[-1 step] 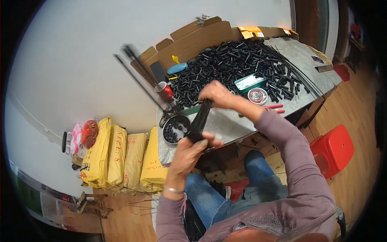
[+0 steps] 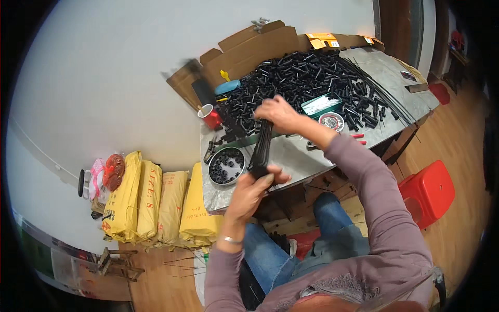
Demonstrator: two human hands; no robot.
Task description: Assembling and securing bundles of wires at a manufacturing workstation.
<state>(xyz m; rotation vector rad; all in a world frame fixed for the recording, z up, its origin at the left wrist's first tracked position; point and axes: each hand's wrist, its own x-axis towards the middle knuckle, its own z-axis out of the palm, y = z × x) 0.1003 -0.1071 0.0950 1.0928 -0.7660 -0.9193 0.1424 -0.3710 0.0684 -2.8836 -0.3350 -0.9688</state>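
My left hand [image 2: 249, 195] is wrapped round the lower end of a bundle of thin black rods [image 2: 261, 148], its thumb and fingers pressed against the dark end. At the upper end, my right hand [image 2: 279, 114] has its fingers curled over the rods; its fingertips are slightly blurred. The bundle slants up over the table's front part. Left of it stands a round metal bowl [image 2: 227, 149] with small black ring-like pieces inside. Beyond my hands lies a large heap of short black tubular parts [image 2: 296, 73]. Dark blurred shapes show near the cardboard, too smeared to name.
A red cup [image 2: 210, 118], a green tray of white strips [image 2: 322, 105] and a small round dish [image 2: 331, 122] stand on the table. Cardboard [image 2: 254, 49] walls the back. Yellow sacks [image 2: 125, 200] lean at the left; a red stool [image 2: 429, 195] stands at the right.
The long blurred dark rods at the upper left no longer show as before; only a smear remains. My right hand has risen slightly. Both hands stay on the bundle.
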